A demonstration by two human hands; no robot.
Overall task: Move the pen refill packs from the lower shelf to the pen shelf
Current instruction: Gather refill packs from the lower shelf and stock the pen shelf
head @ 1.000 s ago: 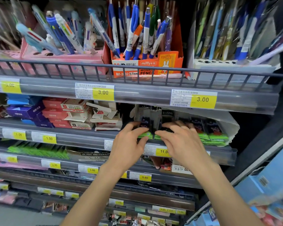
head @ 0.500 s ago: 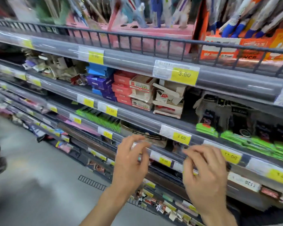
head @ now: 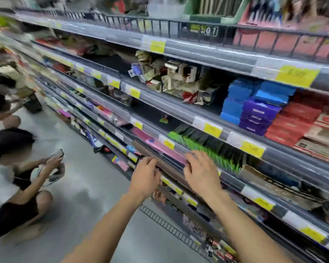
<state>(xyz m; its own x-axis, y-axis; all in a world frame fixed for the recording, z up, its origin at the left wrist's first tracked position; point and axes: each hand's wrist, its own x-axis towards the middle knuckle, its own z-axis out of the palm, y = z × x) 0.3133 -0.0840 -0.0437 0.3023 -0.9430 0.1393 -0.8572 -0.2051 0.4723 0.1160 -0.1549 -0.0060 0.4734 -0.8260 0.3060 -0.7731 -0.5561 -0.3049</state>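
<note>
Both hands, left hand (head: 145, 177) and right hand (head: 200, 170), are reaching empty, fingers relaxed, toward green refill packs (head: 213, 150) at one o'clock for pickup

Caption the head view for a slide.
Both hands, left and right, reach toward green-edged refill packs on a lower store shelf; neither holds anything.

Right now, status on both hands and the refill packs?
Left hand and right hand empty, fingers loose at a lower shelf edge. Green refill packs just beyond the right hand, untouched. Nothing blocking.
</note>
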